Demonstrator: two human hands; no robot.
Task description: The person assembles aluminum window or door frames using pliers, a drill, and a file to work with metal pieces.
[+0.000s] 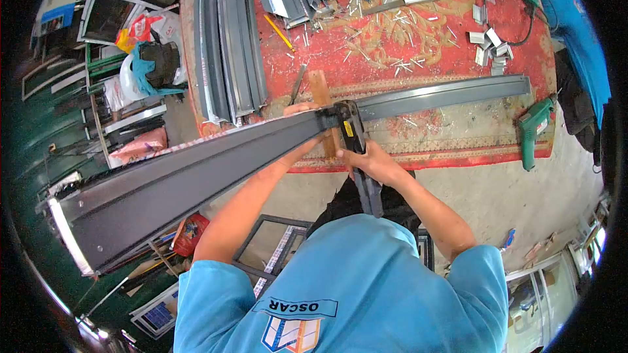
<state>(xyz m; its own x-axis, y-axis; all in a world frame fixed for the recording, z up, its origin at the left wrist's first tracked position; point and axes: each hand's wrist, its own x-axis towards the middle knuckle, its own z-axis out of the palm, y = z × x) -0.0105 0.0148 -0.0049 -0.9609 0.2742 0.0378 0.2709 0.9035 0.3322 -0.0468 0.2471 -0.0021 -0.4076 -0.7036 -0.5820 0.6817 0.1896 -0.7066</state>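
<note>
A long dark grey metal profile (196, 167) runs from the far left to the middle, its wide end closest to the camera. At its inner end it meets a shorter black profile (366, 183) at a corner. My left hand (302, 110) wraps round the long profile near this corner, fingers over its far edge and the palm mostly hidden below. My right hand (378, 163) is closed on the side of the shorter profile. Beneath the joint, a wooden block (318, 88) lies on the table. Another grey profile (451, 96) stretches to the right behind the corner.
The table has a red patterned cloth (386, 65) with scattered small fasteners. Profiles (226, 39) are stacked at left. A knife (402, 4), yellow pencil (279, 33), metal brackets (489, 46) and green power tool (536, 132) lie around. A person in blue (579, 46) stands at right.
</note>
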